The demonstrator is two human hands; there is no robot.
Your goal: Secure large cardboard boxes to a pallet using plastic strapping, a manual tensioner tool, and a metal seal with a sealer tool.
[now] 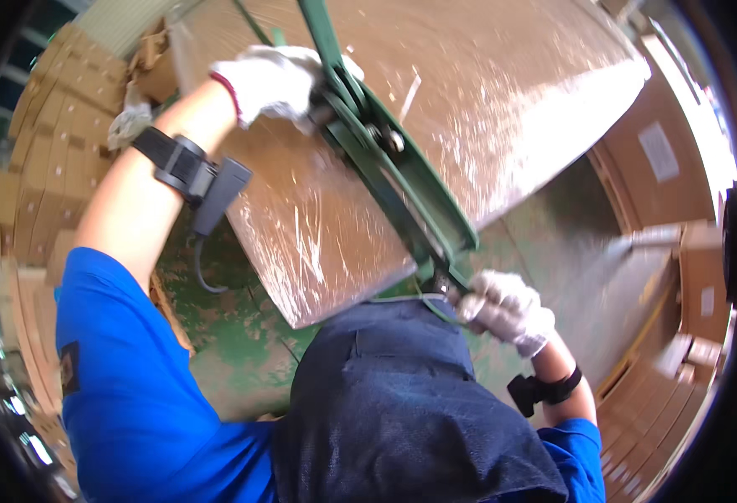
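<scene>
A long green metal strapping tool [402,180] lies slantwise over a big carton [301,226] wrapped in clear film. My left hand [272,84], in a white glove, is closed on the tool's far part, near a dark round piece; its fingertips are partly hidden. At the near end of the tool, my gloved right hand [507,310] is closed around the end beside a dark fitting. A thin green strap [440,308] loops out just left of that hand, in front of my dark apron [402,394].
Stacked brown cartons [50,159] stand at the left. More cartons [653,168] line the right side, one with a white label. Crumpled clear plastic [129,121] sits beyond my left forearm. The worn green floor [243,360] shows around the wrapped carton.
</scene>
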